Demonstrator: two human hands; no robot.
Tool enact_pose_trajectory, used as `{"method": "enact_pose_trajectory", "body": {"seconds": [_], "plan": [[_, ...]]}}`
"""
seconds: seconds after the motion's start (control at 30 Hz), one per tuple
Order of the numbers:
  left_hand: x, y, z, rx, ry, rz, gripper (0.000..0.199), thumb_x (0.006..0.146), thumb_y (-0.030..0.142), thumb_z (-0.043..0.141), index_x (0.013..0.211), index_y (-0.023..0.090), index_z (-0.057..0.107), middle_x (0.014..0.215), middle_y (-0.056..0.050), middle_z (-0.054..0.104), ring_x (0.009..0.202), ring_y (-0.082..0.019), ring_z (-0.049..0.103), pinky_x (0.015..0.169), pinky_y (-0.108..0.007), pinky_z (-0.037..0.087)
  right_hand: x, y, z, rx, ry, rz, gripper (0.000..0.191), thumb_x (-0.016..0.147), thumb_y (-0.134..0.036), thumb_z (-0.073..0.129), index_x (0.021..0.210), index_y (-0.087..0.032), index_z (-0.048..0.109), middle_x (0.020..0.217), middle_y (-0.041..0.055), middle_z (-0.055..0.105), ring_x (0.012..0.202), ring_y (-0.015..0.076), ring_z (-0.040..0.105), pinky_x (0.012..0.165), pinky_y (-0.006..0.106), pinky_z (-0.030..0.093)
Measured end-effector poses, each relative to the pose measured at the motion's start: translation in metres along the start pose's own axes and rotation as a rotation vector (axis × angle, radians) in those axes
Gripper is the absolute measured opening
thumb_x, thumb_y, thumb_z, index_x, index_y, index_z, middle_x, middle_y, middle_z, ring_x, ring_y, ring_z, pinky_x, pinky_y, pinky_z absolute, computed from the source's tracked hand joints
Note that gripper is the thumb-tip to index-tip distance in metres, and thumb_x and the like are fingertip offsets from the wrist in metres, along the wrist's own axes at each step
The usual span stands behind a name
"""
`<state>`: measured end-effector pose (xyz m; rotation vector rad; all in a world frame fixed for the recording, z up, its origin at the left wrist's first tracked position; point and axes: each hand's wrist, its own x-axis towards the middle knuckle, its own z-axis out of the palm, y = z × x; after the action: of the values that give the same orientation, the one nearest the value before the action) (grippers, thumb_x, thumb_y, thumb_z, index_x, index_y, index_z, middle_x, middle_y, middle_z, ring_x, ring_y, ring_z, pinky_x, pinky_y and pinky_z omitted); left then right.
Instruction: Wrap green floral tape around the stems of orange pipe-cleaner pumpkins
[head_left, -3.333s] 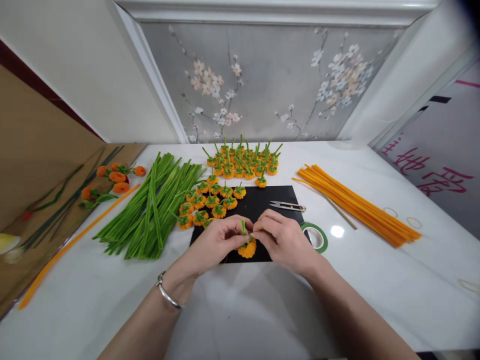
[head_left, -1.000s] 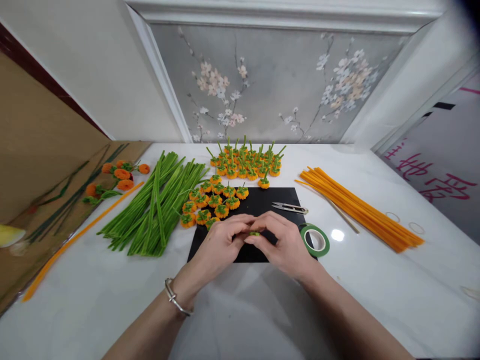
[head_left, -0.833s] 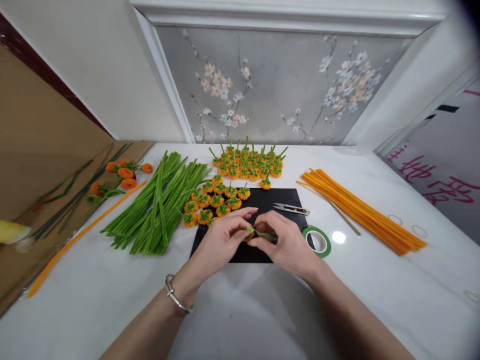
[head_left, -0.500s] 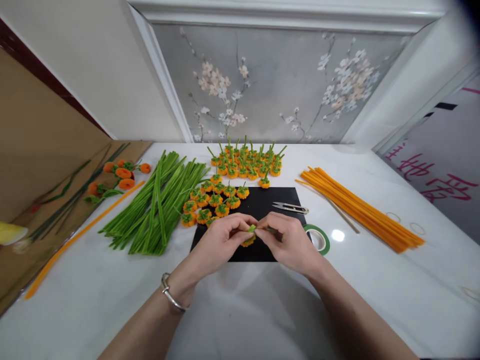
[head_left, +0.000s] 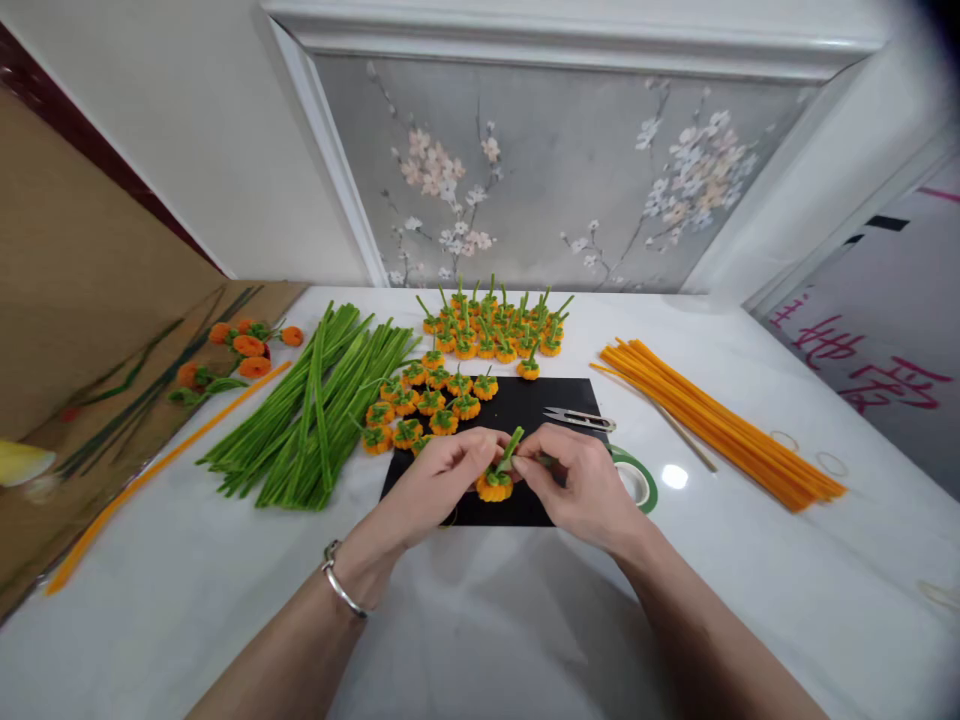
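A small orange pipe-cleaner pumpkin (head_left: pixel 494 488) with green leaves and an upright green stem is held between my two hands. My left hand (head_left: pixel 454 475) is closed in a pinch on the pumpkin's left side and top. The fingers of my right hand (head_left: pixel 574 480) are pressed together close to the stem, on a narrow green strip that looks like tape, mostly hidden by the fingers. A black mat (head_left: pixel 517 512) lies beneath. Partly behind my right hand is a roll of green tape (head_left: pixel 649 485). Thread snips (head_left: pixel 581 418) lie beyond that hand.
Many similar pumpkins (head_left: pixel 487 330) stand at the back and on the mat's left. Green pipe cleaners (head_left: pixel 311 410) are heaped left, orange ones (head_left: pixel 720 420) right. Orange flowers (head_left: pixel 249 346) lie on brown cardboard (head_left: pixel 97 380). A framed floral panel (head_left: pixel 525 170) rises behind the white table (head_left: pixel 465 620).
The pumpkin's green stem now stands up clear between the fingers, and more of its orange body shows. My left fingers have shifted slightly; both hands stay in nearly the same place.
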<state>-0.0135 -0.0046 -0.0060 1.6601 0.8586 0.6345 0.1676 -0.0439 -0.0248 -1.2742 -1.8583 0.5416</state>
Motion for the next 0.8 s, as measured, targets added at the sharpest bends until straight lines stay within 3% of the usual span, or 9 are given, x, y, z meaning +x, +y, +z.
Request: {"method": "enact_pose_trajectory", "body": {"seconds": [0.07, 0.17, 0.43, 0.67, 0.8], "plan": [[0.0008, -0.0011, 0.0028, -0.040, 0.016, -0.031, 0.026, 0.085, 0.034, 0.058, 0.071, 0.013, 0.062, 0.090, -0.006, 0.060, 0.084, -0.016, 0.054, 0.072, -0.025, 0.042, -0.0002, 0.0003, 0.0007, -0.020, 0.003, 0.004, 0.011, 0.082, -0.012, 0.056, 0.075, -0.019, 0.061, 0.076, -0.0009, 0.064, 0.065, 0.0107, 0.056, 0.058, 0.022, 0.037], [0.0014, -0.0016, 0.0058, -0.134, 0.027, -0.122, 0.017, 0.075, 0.027, 0.069, 0.077, 0.014, 0.058, 0.085, -0.001, 0.057, 0.070, -0.011, 0.051, 0.063, -0.023, 0.041, -0.0005, 0.0007, 0.0018, -0.044, 0.010, 0.008, 0.011, 0.082, -0.013, 0.056, 0.075, -0.019, 0.060, 0.075, -0.0009, 0.063, 0.063, 0.0106, 0.055, 0.056, 0.022, 0.036], [-0.0003, 0.0007, 0.0051, -0.147, 0.073, -0.130, 0.017, 0.073, 0.020, 0.070, 0.065, 0.013, 0.057, 0.089, -0.003, 0.058, 0.078, -0.011, 0.054, 0.068, -0.023, 0.044, -0.0009, 0.0002, 0.0000, -0.015, -0.007, 0.013, 0.010, 0.085, -0.018, 0.056, 0.077, -0.020, 0.061, 0.077, 0.0000, 0.064, 0.067, 0.0117, 0.057, 0.059, 0.023, 0.038], [0.0001, -0.0013, 0.0013, -0.222, -0.048, -0.099, 0.016, 0.074, 0.016, 0.069, 0.063, 0.012, 0.059, 0.096, -0.004, 0.060, 0.074, -0.010, 0.056, 0.067, -0.024, 0.043, -0.0025, -0.0034, -0.0011, -0.049, -0.004, -0.007, 0.013, 0.084, -0.015, 0.056, 0.073, -0.020, 0.061, 0.075, 0.0000, 0.063, 0.064, 0.0114, 0.057, 0.058, 0.023, 0.040], [-0.0002, -0.0004, 0.0002, -0.232, -0.104, -0.094, 0.016, 0.076, 0.015, 0.067, 0.062, 0.012, 0.058, 0.088, -0.003, 0.062, 0.073, -0.011, 0.058, 0.067, -0.025, 0.044, -0.0032, -0.0041, 0.0019, -0.079, 0.042, -0.065, 0.014, 0.086, -0.015, 0.054, 0.076, -0.020, 0.063, 0.076, 0.0011, 0.063, 0.064, 0.0117, 0.059, 0.060, 0.023, 0.042]]}}
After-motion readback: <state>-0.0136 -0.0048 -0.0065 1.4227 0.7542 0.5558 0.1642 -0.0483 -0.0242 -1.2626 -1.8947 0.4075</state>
